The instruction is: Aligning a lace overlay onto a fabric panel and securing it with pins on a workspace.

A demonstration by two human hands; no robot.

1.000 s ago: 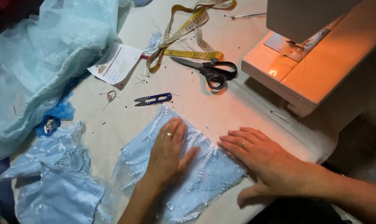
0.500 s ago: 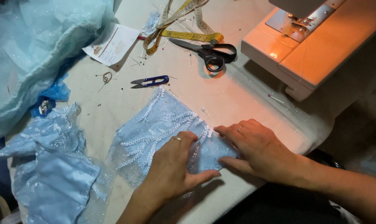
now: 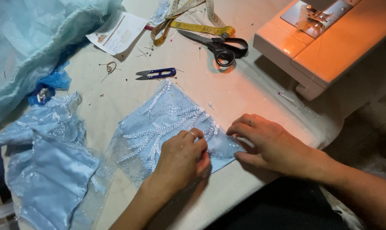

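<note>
**A:** Lace panel [image 3: 167, 123], pale blue with beaded branch patterns, lying flat on the surface [image 3: 227, 91] right at the near edge. Looks like the pinning or fold-setting stage to me. Left hand [image 3: 182, 159] is curled, fingertips pinched on the lace near its lower right corner. Can't tell if there's a pin in there.

**B:** And the other one?

**A:** Right hand [image 3: 272, 145] is open, fingers spread flat, pressing that same corner down from 3 o'clock. The two hands are nearly touching.

**B:** So what does the next move need?

**A:** My guess: keep the edge taut under the flat hand while the pinching one works. That mesh looks slippery and sheer. Thread snips [image 3: 155, 74] sit at 12 o'clock from the panel, black scissors [image 3: 220, 46] further up at 1, sewing machine [image 3: 329, 40] at 2.
</note>
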